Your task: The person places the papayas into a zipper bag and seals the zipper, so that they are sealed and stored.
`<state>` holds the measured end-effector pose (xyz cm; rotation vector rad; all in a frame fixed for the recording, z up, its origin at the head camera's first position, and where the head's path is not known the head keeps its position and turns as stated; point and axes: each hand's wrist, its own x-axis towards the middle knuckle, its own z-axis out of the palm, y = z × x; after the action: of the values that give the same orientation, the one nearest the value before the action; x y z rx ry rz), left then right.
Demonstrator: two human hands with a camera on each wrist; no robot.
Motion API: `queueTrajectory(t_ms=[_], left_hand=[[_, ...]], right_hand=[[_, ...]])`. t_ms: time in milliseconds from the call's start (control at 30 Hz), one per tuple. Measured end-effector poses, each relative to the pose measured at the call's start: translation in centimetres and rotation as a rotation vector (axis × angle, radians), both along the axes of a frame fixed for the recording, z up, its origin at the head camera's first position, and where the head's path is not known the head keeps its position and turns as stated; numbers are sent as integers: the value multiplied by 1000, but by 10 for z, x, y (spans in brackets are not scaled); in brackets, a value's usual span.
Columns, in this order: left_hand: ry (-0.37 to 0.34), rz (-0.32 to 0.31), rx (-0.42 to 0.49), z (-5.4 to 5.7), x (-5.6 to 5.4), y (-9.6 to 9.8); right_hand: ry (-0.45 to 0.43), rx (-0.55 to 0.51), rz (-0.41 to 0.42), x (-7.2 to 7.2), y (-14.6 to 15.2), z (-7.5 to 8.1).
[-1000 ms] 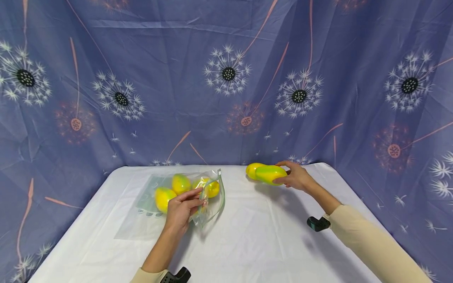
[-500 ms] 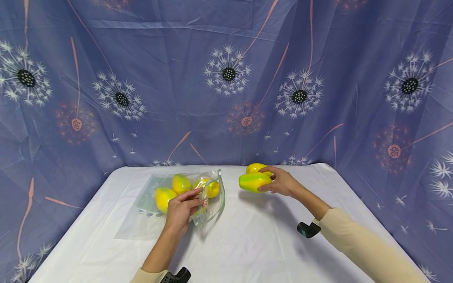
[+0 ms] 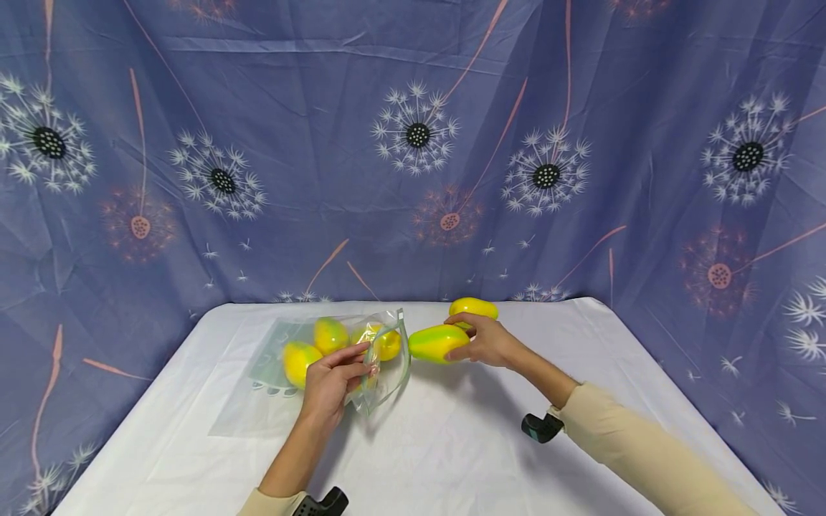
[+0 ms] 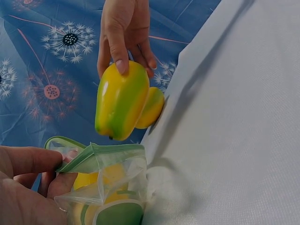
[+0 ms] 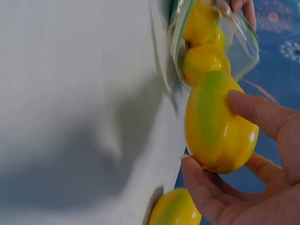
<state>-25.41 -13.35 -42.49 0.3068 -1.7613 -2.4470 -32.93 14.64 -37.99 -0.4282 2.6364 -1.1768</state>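
My left hand (image 3: 335, 380) pinches the upper rim of a clear zip bag (image 3: 245, 419), holding its mouth partly open toward the right. Inside the bag lie several yellow-green fruits (image 3: 331, 335), seen through the plastic. A yellow-green papaya (image 4: 123, 103) is gripped at one end by my right hand (image 3: 487, 340), thumb on one side and fingers on the other. In the head view its free end is right at the bag's mouth; the right wrist view shows it in front of the opening, with the bagged fruits (image 5: 206, 63) beyond. Part of the bag's rim is hidden behind my left fingers.
Another yellow fruit (image 3: 474, 308) lies near the back edge of the table, behind my right hand. A white cloth (image 3: 439, 451) covers the table. A blue curtain (image 3: 310, 158) printed with dandelions hangs behind and on both sides.
My right hand has carried the papaya leftward and nearer, away from the other fruit at the back, up to the bag's mouth. The left hand and bag have stayed in place.
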Motion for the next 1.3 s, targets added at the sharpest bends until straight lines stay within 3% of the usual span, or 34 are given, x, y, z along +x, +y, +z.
queueTrajectory(t_ms=[233,567,1100,1300], left_hand=[[-5,1,-10,-1,0,0],[-1,5,0,0,-1,0],[1,4,17,0,-2,2],[-3,-4,13,-1,-1,1]], right_hand=[[-1,-2,49,8,-16,-1],[71,76,97,14,-34,-6],[32,108,119,20,-57,-19],[-71,-2,128,20,-60,-16]])
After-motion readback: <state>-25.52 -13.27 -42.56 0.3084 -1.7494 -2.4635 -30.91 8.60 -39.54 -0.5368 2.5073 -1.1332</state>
